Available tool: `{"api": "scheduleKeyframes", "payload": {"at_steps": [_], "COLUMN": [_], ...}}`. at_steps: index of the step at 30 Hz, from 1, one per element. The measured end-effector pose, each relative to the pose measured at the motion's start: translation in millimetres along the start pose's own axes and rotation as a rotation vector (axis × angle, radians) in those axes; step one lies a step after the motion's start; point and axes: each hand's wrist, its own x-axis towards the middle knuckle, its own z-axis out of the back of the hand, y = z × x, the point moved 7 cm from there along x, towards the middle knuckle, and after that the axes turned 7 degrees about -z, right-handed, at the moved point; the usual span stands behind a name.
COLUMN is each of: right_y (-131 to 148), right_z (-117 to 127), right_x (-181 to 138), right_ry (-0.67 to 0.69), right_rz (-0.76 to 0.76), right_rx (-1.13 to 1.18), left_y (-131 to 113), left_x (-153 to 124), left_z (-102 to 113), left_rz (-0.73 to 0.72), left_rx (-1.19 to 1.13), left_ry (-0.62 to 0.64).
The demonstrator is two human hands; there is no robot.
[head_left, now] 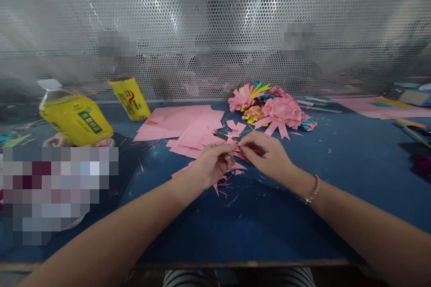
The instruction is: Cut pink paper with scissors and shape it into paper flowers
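Note:
Above the middle of the blue table (215, 228), my left hand (215, 161) and my right hand (266, 152) meet fingertip to fingertip. Both are closed in a pinch on a small pink paper piece (231, 141), mostly hidden by the fingers. Scissors (222, 136) lie just behind and under the hands; their red handles show partly beneath my right fingers. Pink paper sheets (183, 121) spread out behind my left hand, with cut pink pieces (236, 128) beside them. Thin pink offcuts (220, 187) are scattered below my hands.
Pink, yellow and blue paper flowers (281, 107) sit behind my right hand. At left stand a tilted bottle of yellow liquid (76, 114) and a yellow can (131, 98), near a blurred-out patch. A perforated metal panel (215, 18) closes the back. More pink paper (367, 106) lies far right.

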Motion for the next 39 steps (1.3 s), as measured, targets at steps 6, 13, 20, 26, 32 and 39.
{"api": "scheduleKeyframes", "payload": {"at_steps": [6, 13, 20, 26, 32, 39], "right_y": [5, 7, 12, 10, 13, 13], "right_z": [4, 4, 4, 2, 0, -2], "right_x": [0, -2, -5, -6, -9, -10], "right_ry": [-0.008, 0.004, 0.030, 0.124, 0.193, 0.229], "right_rz": [0.133, 0.208, 0.336, 0.459, 0.549, 0.543], "right_rx": [-0.018, -0.062, -0.152, -0.266, -0.396, -0.430], "left_y": [0, -1, 0, 1, 2, 2], "left_x": [-1, -2, -1, -2, -3, -2], "left_z": [-1, -2, -3, -4, -4, -3], "left_rz": [0.014, 0.025, 0.021, 0.046, 0.057, 0.048], "left_rx": [-0.010, -0.054, -0.071, -0.086, -0.075, -0.066], "left_ry": [-0.021, -0.019, -0.014, 0.001, -0.009, -0.021]}}
